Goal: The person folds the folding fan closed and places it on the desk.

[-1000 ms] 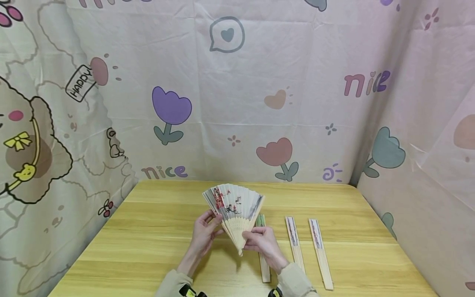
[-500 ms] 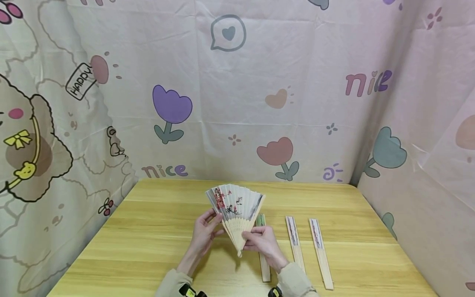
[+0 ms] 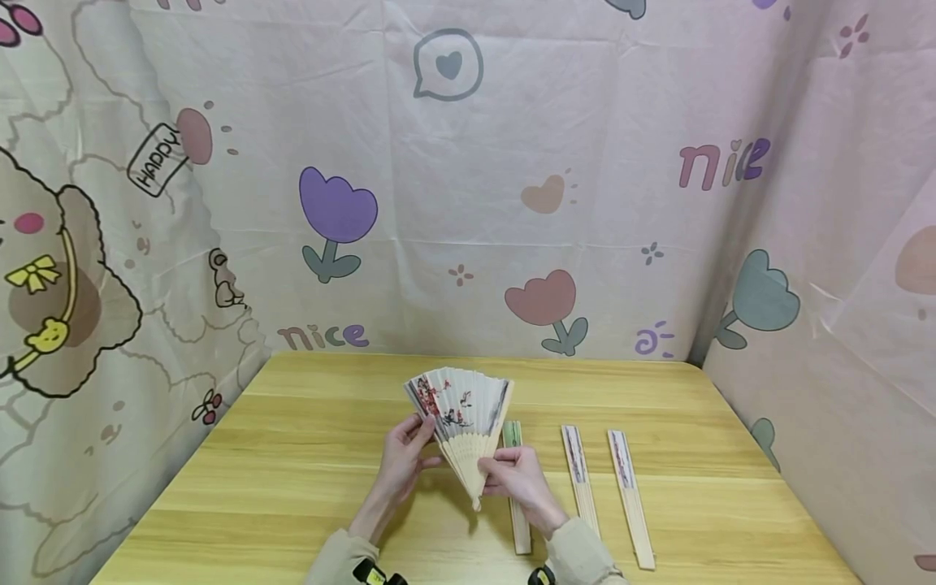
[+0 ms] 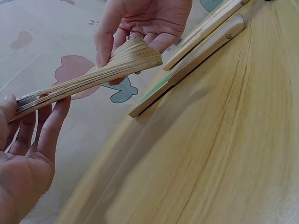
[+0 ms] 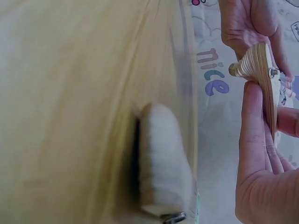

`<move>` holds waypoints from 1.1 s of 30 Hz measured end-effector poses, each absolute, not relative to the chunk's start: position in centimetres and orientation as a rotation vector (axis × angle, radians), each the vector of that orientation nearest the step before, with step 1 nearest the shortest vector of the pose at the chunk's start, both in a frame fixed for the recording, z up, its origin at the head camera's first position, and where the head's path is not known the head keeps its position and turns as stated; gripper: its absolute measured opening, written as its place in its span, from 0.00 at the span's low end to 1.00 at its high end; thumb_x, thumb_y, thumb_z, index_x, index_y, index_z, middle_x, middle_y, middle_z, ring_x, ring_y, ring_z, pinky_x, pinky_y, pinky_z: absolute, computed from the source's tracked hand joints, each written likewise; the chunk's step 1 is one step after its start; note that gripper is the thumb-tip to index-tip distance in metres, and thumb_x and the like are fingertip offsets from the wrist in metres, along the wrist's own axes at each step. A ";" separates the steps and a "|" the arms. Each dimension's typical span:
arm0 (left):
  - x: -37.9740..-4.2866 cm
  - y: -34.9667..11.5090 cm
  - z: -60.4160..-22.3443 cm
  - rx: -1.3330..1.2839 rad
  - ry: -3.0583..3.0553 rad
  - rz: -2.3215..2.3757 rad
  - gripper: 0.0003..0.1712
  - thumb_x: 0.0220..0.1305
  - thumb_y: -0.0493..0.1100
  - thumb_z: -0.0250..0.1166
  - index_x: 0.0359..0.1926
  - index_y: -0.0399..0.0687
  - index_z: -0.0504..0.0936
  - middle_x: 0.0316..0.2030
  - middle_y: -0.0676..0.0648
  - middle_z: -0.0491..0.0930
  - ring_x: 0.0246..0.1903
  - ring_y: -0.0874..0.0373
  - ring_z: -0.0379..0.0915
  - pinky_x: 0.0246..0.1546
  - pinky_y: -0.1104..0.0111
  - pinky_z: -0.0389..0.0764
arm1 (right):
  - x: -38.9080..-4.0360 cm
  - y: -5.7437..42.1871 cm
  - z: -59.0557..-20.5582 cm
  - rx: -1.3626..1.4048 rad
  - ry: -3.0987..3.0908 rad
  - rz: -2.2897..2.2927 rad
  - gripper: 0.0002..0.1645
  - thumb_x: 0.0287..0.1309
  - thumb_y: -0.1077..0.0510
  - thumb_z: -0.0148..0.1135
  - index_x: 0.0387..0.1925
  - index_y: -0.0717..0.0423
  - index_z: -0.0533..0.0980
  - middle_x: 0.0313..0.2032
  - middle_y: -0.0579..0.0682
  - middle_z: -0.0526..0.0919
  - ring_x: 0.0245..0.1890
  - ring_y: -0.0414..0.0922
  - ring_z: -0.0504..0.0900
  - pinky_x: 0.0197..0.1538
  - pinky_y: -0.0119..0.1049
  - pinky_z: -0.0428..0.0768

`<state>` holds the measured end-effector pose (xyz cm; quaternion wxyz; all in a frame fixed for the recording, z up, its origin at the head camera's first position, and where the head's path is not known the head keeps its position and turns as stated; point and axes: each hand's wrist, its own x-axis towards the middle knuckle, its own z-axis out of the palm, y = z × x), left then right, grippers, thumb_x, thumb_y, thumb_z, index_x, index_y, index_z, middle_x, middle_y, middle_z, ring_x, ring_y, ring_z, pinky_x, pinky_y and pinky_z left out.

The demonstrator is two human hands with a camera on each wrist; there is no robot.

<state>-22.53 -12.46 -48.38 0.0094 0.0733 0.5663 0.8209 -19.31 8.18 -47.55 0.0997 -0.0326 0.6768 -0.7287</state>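
A folding fan (image 3: pixel 468 414) with white pleats, red blossoms and pale wooden ribs is held partly spread above the table. My left hand (image 3: pixel 400 457) pinches its left edge, thumb on the front and fingers behind. With thumb and fingers, my right hand (image 3: pixel 521 484) grips the ribs low on the right side, just above the pivot. Seen from the left wrist, the fan (image 4: pixel 88 81) is nearly edge-on, and its ribs gather toward the right hand (image 4: pixel 145 21). The right wrist view has the pivot end close to the right fingers (image 5: pixel 253 112).
Three folded fans lie on the wooden table (image 3: pixel 292 463): one with a green panel (image 3: pixel 522 532) beneath the right hand, another (image 3: pixel 576 463) right of it, and a third (image 3: pixel 632 504) farthest right. Behind the table hangs a patterned cloth (image 3: pixel 453 179).
The fan's spread has narrowed slightly, its right edge moving left and its top dropping a little. Both hands keep their grip in almost the same place.
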 end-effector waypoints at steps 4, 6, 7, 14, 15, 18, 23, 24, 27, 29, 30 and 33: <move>-22.6 -12.3 -48.3 0.240 1.813 2.525 0.24 0.76 0.43 0.56 0.62 0.27 0.71 0.40 0.53 0.85 0.39 0.61 0.84 0.32 0.68 0.93 | -19.2 8.2 -47.4 -0.093 2.016 -2.157 0.17 0.62 0.63 0.63 0.41 0.79 0.79 0.33 0.61 0.90 0.26 0.40 0.88 0.37 0.36 0.93; -22.7 -12.2 -48.4 0.235 1.820 2.512 0.25 0.76 0.43 0.55 0.64 0.26 0.69 0.40 0.53 0.85 0.40 0.60 0.84 0.34 0.66 0.93 | -19.2 8.2 -47.4 -0.087 2.022 -2.155 0.17 0.61 0.63 0.64 0.41 0.79 0.79 0.32 0.60 0.90 0.25 0.39 0.87 0.37 0.36 0.93; -22.7 -12.2 -48.3 0.240 1.830 2.502 0.26 0.77 0.43 0.55 0.64 0.25 0.68 0.40 0.53 0.85 0.40 0.60 0.84 0.35 0.65 0.93 | -19.2 8.2 -47.4 -0.084 2.026 -2.152 0.17 0.61 0.63 0.64 0.41 0.79 0.79 0.32 0.60 0.90 0.25 0.39 0.87 0.37 0.36 0.93; -22.8 -12.0 -48.3 0.227 1.832 2.490 0.25 0.77 0.42 0.54 0.65 0.24 0.67 0.39 0.53 0.85 0.40 0.60 0.83 0.36 0.65 0.93 | -19.3 8.2 -47.4 -0.086 2.002 -2.152 0.10 0.59 0.63 0.66 0.35 0.72 0.81 0.30 0.54 0.90 0.25 0.39 0.87 0.36 0.34 0.93; -22.8 -12.0 -48.3 0.228 1.830 2.491 0.25 0.77 0.41 0.53 0.65 0.24 0.67 0.39 0.53 0.85 0.40 0.60 0.83 0.36 0.65 0.93 | -19.3 8.3 -47.4 -0.086 1.999 -2.153 0.10 0.59 0.63 0.66 0.34 0.71 0.81 0.30 0.54 0.90 0.25 0.39 0.87 0.36 0.33 0.93; -22.8 -12.0 -48.4 0.230 1.827 2.495 0.25 0.77 0.40 0.54 0.64 0.23 0.67 0.39 0.54 0.85 0.40 0.61 0.83 0.34 0.68 0.93 | -19.3 8.3 -47.4 -0.098 2.001 -2.152 0.11 0.59 0.63 0.67 0.36 0.71 0.81 0.32 0.56 0.91 0.25 0.39 0.87 0.36 0.33 0.92; -22.8 -12.0 -48.3 0.193 1.806 2.520 0.23 0.75 0.38 0.56 0.62 0.23 0.69 0.39 0.54 0.86 0.39 0.61 0.84 0.30 0.71 0.92 | -19.3 8.4 -47.3 -0.115 1.996 -2.143 0.15 0.58 0.62 0.68 0.40 0.73 0.80 0.35 0.59 0.90 0.27 0.39 0.87 0.37 0.34 0.93; -22.8 -12.0 -48.3 0.191 1.801 2.524 0.23 0.75 0.38 0.56 0.62 0.22 0.69 0.39 0.54 0.86 0.39 0.61 0.84 0.29 0.72 0.92 | -19.3 8.5 -47.3 -0.117 1.994 -2.141 0.15 0.59 0.62 0.68 0.41 0.73 0.80 0.35 0.59 0.90 0.27 0.39 0.87 0.37 0.34 0.93; -22.9 -12.0 -48.4 0.193 1.796 2.531 0.23 0.75 0.38 0.57 0.61 0.23 0.70 0.38 0.54 0.87 0.38 0.61 0.84 0.29 0.71 0.92 | -19.3 8.5 -47.3 -0.122 1.988 -2.133 0.15 0.59 0.62 0.68 0.41 0.73 0.80 0.35 0.58 0.90 0.27 0.39 0.87 0.37 0.35 0.93; -23.0 -12.0 -48.5 0.203 1.789 2.534 0.23 0.75 0.38 0.57 0.62 0.24 0.70 0.39 0.54 0.87 0.38 0.60 0.85 0.30 0.70 0.92 | -19.4 8.5 -47.3 -0.126 1.984 -2.133 0.15 0.59 0.62 0.68 0.40 0.73 0.80 0.34 0.57 0.90 0.27 0.39 0.86 0.36 0.35 0.93; -23.0 -12.0 -48.5 0.204 1.786 2.537 0.23 0.75 0.38 0.57 0.62 0.24 0.70 0.39 0.54 0.86 0.38 0.60 0.85 0.30 0.70 0.92 | -19.4 8.5 -47.3 -0.126 1.983 -2.134 0.14 0.60 0.62 0.68 0.40 0.73 0.80 0.34 0.56 0.90 0.26 0.39 0.86 0.35 0.35 0.93; -23.0 -11.9 -48.5 0.191 1.783 2.537 0.22 0.75 0.37 0.57 0.62 0.25 0.71 0.39 0.53 0.86 0.38 0.60 0.84 0.30 0.69 0.92 | -19.4 8.4 -47.4 -0.127 1.982 -2.137 0.14 0.59 0.62 0.68 0.39 0.73 0.80 0.33 0.55 0.90 0.26 0.39 0.86 0.34 0.34 0.93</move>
